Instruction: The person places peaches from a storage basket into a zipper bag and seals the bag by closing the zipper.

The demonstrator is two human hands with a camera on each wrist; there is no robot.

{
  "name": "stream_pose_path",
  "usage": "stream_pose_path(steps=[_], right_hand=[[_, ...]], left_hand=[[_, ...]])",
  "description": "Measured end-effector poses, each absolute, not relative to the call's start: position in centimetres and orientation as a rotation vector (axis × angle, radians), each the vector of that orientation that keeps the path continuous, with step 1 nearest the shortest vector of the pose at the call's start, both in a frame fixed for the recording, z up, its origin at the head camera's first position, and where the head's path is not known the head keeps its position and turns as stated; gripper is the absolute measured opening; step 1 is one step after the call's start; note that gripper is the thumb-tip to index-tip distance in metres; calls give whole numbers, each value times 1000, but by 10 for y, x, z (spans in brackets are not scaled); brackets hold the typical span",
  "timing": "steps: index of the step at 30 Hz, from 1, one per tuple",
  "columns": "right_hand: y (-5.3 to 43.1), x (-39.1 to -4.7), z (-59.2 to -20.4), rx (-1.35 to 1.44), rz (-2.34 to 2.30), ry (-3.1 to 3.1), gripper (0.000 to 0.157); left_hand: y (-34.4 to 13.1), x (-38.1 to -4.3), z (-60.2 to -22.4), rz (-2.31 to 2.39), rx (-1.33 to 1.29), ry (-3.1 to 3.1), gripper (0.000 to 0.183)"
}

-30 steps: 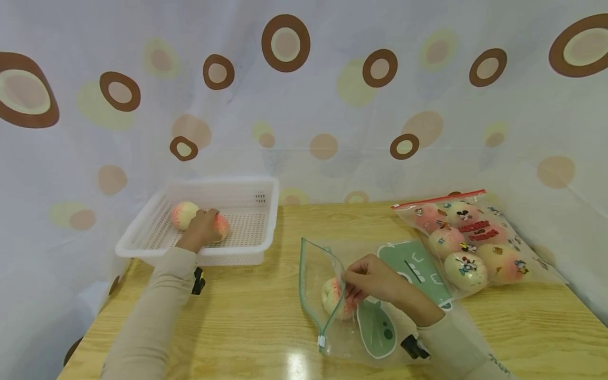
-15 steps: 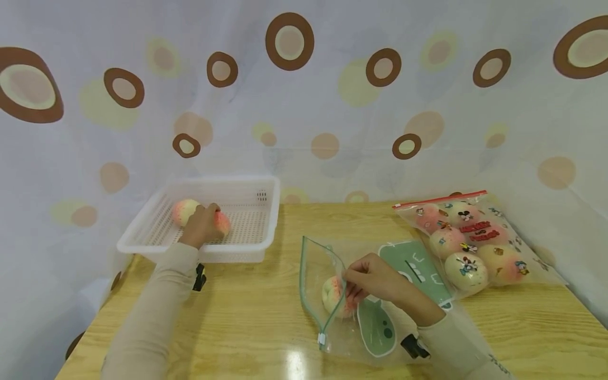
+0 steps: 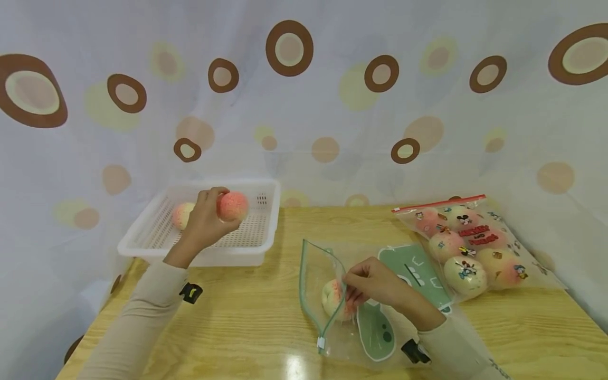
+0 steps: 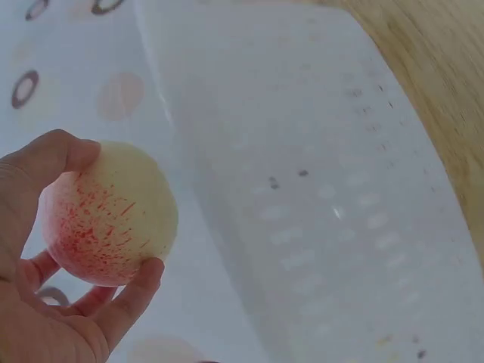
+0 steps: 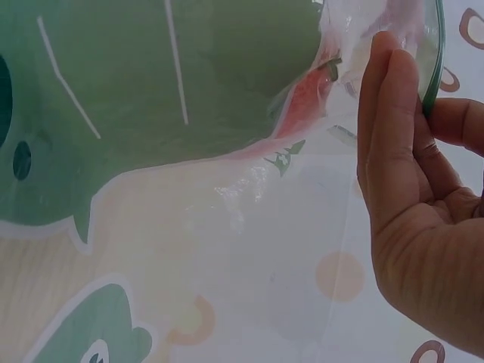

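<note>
My left hand (image 3: 206, 221) grips a pink-and-cream peach (image 3: 233, 206) above the white basket (image 3: 237, 258); in the left wrist view the thumb and fingers curl round the peach (image 4: 113, 215). Another peach (image 3: 182, 215) lies in the basket, partly behind that hand. With thumb and fingers my right hand (image 3: 377, 282) pinches the green-edged mouth of a clear zip bag (image 3: 344, 345) printed with green figures. The bag's mouth gapes to the left, and one peach (image 3: 332, 298) sits just inside. In the right wrist view the green edge (image 5: 434, 91) runs between thumb and fingers.
A second clear bag (image 3: 522, 264) with a red zip strip, holding several peaches, lies at the right of the wooden table (image 3: 247, 316). Behind the table hangs a white curtain (image 3: 304, 105) with brown rings. The basket stands at the back left.
My left hand has lifted a peach from the basket floor, up and slightly to the right. The right hand and the zip bag have stayed in place.
</note>
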State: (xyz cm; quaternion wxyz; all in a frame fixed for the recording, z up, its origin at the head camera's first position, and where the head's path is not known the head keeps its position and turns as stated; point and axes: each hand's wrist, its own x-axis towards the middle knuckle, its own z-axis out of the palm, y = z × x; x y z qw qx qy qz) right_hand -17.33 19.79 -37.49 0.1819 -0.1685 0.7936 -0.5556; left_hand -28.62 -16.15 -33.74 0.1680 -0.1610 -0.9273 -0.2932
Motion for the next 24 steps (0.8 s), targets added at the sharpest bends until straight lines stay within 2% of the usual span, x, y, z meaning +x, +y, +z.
stream_pose_path(steps=[7,14,18,24], right_hand=[[196,-174,-375,-455,-1572,2253,30],[195,-176,-375,-464,-1576,2256,31],[195,-177,-376,-461,-1573,2261,31],[195,-177,-376,-490,-1580,2245,31]], left_hand=[[-115,-238,-324,-999,-750,-2485,70],[-76,-207,-354,-1387,-936,-2580,66],[-63,-202,-379,-1540,-935,-2653,62],[-51,-203,-401,-1750,-755,-2707,64]])
